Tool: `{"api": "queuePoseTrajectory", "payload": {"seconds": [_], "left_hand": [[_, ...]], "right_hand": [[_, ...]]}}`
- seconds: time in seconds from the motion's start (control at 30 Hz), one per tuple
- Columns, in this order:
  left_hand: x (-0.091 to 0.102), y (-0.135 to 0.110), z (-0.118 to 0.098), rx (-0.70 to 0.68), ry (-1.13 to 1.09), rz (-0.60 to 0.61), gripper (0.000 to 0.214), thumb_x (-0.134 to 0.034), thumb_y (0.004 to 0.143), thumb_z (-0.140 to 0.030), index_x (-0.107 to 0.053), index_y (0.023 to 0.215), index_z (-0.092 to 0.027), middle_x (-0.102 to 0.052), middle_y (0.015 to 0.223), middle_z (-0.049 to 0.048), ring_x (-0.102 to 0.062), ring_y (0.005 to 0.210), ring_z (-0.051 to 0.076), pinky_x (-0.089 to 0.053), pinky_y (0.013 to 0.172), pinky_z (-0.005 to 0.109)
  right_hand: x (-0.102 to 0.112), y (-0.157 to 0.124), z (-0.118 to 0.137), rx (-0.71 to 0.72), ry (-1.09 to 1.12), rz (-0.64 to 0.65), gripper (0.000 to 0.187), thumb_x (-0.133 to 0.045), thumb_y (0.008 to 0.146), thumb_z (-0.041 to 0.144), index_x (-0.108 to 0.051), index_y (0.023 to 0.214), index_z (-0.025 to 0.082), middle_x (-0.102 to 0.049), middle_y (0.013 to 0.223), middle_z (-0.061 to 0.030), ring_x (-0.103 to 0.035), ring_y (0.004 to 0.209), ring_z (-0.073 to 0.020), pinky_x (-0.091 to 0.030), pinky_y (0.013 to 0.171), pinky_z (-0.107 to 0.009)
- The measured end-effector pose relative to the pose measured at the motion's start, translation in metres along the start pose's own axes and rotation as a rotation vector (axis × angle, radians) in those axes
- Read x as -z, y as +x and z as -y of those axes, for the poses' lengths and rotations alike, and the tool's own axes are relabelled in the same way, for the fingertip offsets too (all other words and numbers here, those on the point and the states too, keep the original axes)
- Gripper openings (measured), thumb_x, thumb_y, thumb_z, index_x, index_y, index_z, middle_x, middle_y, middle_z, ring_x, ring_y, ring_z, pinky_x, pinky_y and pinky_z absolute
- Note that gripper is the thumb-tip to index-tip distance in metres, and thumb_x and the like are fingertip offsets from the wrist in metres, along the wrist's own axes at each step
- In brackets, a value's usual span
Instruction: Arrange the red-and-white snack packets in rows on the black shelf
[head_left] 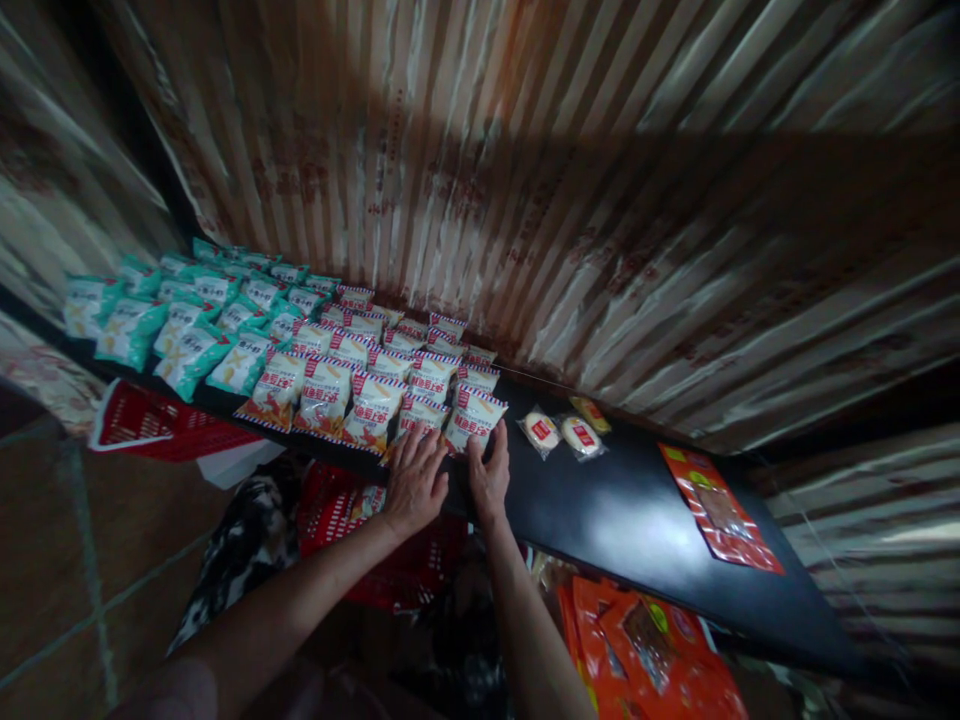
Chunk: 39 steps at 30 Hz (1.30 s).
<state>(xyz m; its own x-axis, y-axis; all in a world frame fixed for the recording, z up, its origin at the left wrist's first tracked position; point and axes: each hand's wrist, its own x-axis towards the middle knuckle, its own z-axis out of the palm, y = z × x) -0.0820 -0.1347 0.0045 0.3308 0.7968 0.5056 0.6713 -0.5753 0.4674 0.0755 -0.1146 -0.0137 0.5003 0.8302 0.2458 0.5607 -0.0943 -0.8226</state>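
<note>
My left hand (416,482) lies over the lower part of a white snack bag (421,414) in the front row, its fingers stretched and spread. Beside it, my right hand (490,478) has the lower right corner of the end snack bag (472,415) between thumb and fingers. Both bags lean upright, with striped top edges and red lettering. More bags of this kind (322,395) stand in rows to the left and behind, on a black shelf (570,510). The undersides of my fingers are hidden.
Teal snack bags (191,355) fill the shelf's left end. Small round wrapped cakes (540,432) and an orange packet (720,510) lie to the right. Below are red baskets (150,425) and a pile of orange packets (652,650). A ribbed, plastic-covered wall (480,200) stands behind.
</note>
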Motion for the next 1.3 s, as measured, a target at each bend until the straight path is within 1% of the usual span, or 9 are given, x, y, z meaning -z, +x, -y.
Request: {"api": "queuePoseTrajectory", "payload": {"seconds": [0.1, 0.2, 0.43, 0.6, 0.73, 0.87, 0.97, 1.2, 1.3], "left_hand": [[0.002, -0.001, 0.005, -0.009, 0.001, -0.002, 0.048, -0.054, 0.082, -0.025, -0.049, 0.129, -0.016, -0.044, 0.144, 0.0108, -0.022, 0.142, 0.030, -0.025, 0.113, 0.054], [0.005, 0.000, 0.008, -0.010, -0.012, 0.004, 0.051, -0.057, 0.080, -0.027, -0.049, 0.130, -0.018, -0.043, 0.145, 0.0104, -0.021, 0.142, 0.031, -0.022, 0.114, 0.055], [0.003, -0.002, 0.014, 0.016, 0.051, 0.027, 0.052, -0.057, 0.082, -0.031, -0.047, 0.132, -0.019, -0.040, 0.147, 0.0100, -0.018, 0.142, 0.034, -0.016, 0.114, 0.059], [-0.003, -0.003, 0.017, 0.036, 0.062, 0.008, 0.049, -0.051, 0.086, -0.026, -0.046, 0.134, -0.020, -0.039, 0.147, 0.0104, -0.017, 0.143, 0.031, -0.021, 0.113, 0.055], [-0.007, -0.002, 0.016, 0.033, 0.064, -0.015, 0.047, -0.051, 0.085, -0.021, -0.047, 0.132, -0.019, -0.039, 0.147, 0.0123, -0.021, 0.142, 0.030, -0.027, 0.110, 0.052], [-0.012, -0.001, 0.017, 0.057, 0.040, -0.060, 0.044, -0.049, 0.084, -0.014, -0.051, 0.127, -0.021, -0.035, 0.149, 0.0131, -0.025, 0.141, 0.028, -0.034, 0.106, 0.049], [-0.015, -0.001, 0.018, 0.057, 0.012, -0.114, 0.040, -0.047, 0.085, -0.012, -0.053, 0.124, -0.022, -0.036, 0.149, 0.0124, -0.025, 0.141, 0.027, -0.036, 0.106, 0.048], [-0.019, 0.000, 0.021, -0.031, 0.023, -0.251, 0.038, -0.046, 0.085, -0.007, -0.053, 0.120, -0.020, -0.025, 0.154, 0.0103, -0.022, 0.142, 0.027, -0.036, 0.108, 0.049], [-0.019, 0.003, 0.021, -0.045, 0.026, -0.285, 0.038, -0.045, 0.085, -0.005, -0.054, 0.119, -0.019, -0.022, 0.155, 0.0092, -0.021, 0.142, 0.027, -0.037, 0.109, 0.049]], "right_hand": [[0.000, -0.001, 0.002, -0.013, -0.021, -0.003, 0.076, -0.042, 0.082, 0.062, -0.035, 0.142, 0.015, -0.047, 0.140, -0.0169, -0.043, 0.129, -0.0283, -0.034, 0.105, -0.046], [-0.001, -0.001, 0.001, -0.024, -0.041, -0.002, 0.075, -0.042, 0.082, 0.060, -0.038, 0.141, 0.015, -0.050, 0.137, -0.0172, -0.046, 0.126, -0.0284, -0.036, 0.102, -0.046], [-0.001, 0.000, -0.004, -0.017, -0.051, 0.003, 0.073, -0.041, 0.083, 0.061, -0.041, 0.139, 0.015, -0.052, 0.135, -0.0164, -0.046, 0.125, -0.0278, -0.036, 0.101, -0.045], [-0.003, 0.000, -0.007, -0.019, -0.061, -0.007, 0.072, -0.041, 0.083, 0.061, -0.044, 0.136, 0.013, -0.052, 0.134, -0.0172, -0.047, 0.125, -0.0282, -0.036, 0.102, -0.045], [-0.003, 0.001, -0.008, -0.027, -0.066, -0.010, 0.073, -0.041, 0.082, 0.062, -0.046, 0.134, 0.011, -0.053, 0.133, -0.0179, -0.047, 0.124, -0.0287, -0.036, 0.102, -0.045], [-0.003, 0.001, -0.006, -0.032, -0.058, -0.012, 0.073, -0.041, 0.082, 0.063, -0.047, 0.134, 0.011, -0.054, 0.131, -0.0180, -0.048, 0.123, -0.0287, -0.035, 0.102, -0.045], [-0.003, 0.001, -0.005, -0.047, -0.063, -0.006, 0.075, -0.041, 0.081, 0.063, -0.047, 0.133, 0.010, -0.054, 0.131, -0.0193, -0.048, 0.123, -0.0294, -0.035, 0.102, -0.044], [-0.002, 0.001, -0.003, -0.036, -0.055, -0.010, 0.076, -0.042, 0.081, 0.063, -0.048, 0.131, 0.007, -0.055, 0.130, -0.0207, -0.049, 0.123, -0.0305, -0.037, 0.102, -0.045], [-0.002, 0.001, -0.004, -0.037, -0.061, -0.011, 0.075, -0.042, 0.081, 0.063, -0.049, 0.130, 0.007, -0.055, 0.129, -0.0208, -0.050, 0.122, -0.0304, -0.037, 0.102, -0.045]]}}
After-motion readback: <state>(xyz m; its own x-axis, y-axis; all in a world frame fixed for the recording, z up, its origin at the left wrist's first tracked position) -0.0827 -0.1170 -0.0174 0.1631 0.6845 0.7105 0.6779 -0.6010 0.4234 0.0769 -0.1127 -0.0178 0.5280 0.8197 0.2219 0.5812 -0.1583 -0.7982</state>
